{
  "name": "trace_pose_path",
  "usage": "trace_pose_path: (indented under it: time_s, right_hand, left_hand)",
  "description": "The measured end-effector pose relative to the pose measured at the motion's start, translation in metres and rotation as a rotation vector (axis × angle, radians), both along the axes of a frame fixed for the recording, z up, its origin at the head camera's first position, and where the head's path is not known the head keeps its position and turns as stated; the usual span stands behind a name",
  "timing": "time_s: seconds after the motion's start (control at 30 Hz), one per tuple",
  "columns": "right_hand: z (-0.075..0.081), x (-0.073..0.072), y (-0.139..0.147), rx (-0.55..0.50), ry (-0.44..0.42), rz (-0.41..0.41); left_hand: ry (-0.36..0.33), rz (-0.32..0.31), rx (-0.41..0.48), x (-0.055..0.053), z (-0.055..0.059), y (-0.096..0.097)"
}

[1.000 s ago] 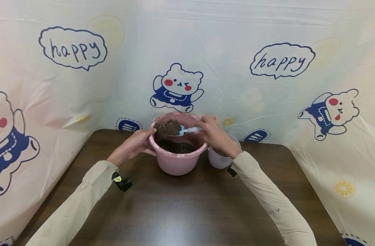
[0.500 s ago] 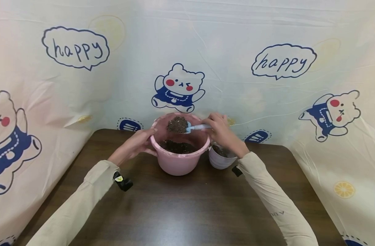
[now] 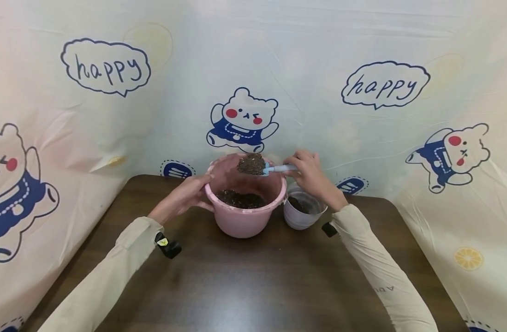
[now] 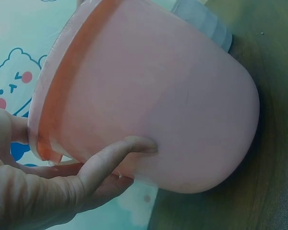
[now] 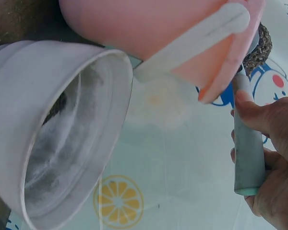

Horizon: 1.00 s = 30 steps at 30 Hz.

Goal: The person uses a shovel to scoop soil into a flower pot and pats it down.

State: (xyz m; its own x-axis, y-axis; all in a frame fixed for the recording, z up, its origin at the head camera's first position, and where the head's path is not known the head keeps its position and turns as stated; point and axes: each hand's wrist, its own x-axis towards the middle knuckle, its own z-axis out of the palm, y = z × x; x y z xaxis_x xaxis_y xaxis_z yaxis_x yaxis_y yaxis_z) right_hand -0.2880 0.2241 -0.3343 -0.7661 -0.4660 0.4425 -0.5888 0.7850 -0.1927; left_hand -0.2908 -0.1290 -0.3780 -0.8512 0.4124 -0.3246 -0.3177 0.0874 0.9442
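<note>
A pink bucket (image 3: 242, 224) with dark soil (image 3: 241, 199) in its bottom stands near the back of the table. My left hand (image 3: 186, 197) grips its left side at the rim; the left wrist view shows fingers against the outer wall (image 4: 173, 96). In my right hand (image 3: 313, 175) is a small light-blue trowel (image 3: 283, 168), held by its handle (image 5: 248, 148). Its blade, mostly hidden under a heaped load of soil (image 3: 252, 164), is over the bucket's back right part. Below my right hand stands a whitish flowerpot (image 3: 300, 220), with some soil (image 3: 298, 204) inside.
The flowerpot is close beside the bucket's right side. A white bucket handle (image 5: 197, 43) hangs along the outer wall in the right wrist view. Behind the dark wooden table (image 3: 236, 286) rises a printed cloth (image 3: 311, 124), which also encloses both sides.
My right hand has carried the loaded trowel rightward and slightly up from the bucket's left part. More of the flowerpot's opening shows. My left hand has kept its hold on the bucket.
</note>
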Motion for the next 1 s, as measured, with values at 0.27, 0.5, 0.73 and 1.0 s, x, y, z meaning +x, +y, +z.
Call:
trace_pose_path:
  time_s: [0.27,0.5,0.73,1.0]
  right_hand:
    - [0.001,0.002,0.017,-0.037,0.038,0.012]
    - [0.003,0.006,0.033,-0.024,0.021,-0.005]
    - [0.002,0.011,0.051,-0.031,0.039,-0.018]
    - [-0.001,0.019,0.070,-0.035,0.051,-0.071]
  left_hand:
    - [0.008,0.000,-0.016,0.001,-0.002,-0.001]
    - [0.000,0.003,-0.021,-0.001,-0.002,0.000]
    - [0.004,0.003,-0.035,-0.001,-0.001,0.000]
    - [0.010,0.003,-0.032,0.000,-0.003,-0.001]
